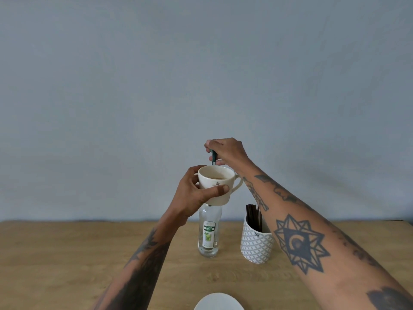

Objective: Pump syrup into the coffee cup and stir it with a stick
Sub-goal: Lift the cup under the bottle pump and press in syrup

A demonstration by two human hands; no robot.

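Observation:
My left hand [196, 193] grips a white coffee cup [218, 179] around its body and holds it in the air, level, with brown coffee inside. Directly behind and below the cup stands a clear syrup bottle [209, 233] with a green and white label; the cup hides the bottle's neck. My right hand [225, 151] rests on top of the bottle's dark green pump head [214, 156], fingers curled over it, just above the cup's far rim. Dark stir sticks [252, 217] stand in a patterned white holder [257, 245] to the right of the bottle.
The bottle and holder stand on a wooden table [78, 253] near its far edge, against a plain grey wall. A white saucer [219, 302] shows at the bottom edge of the view.

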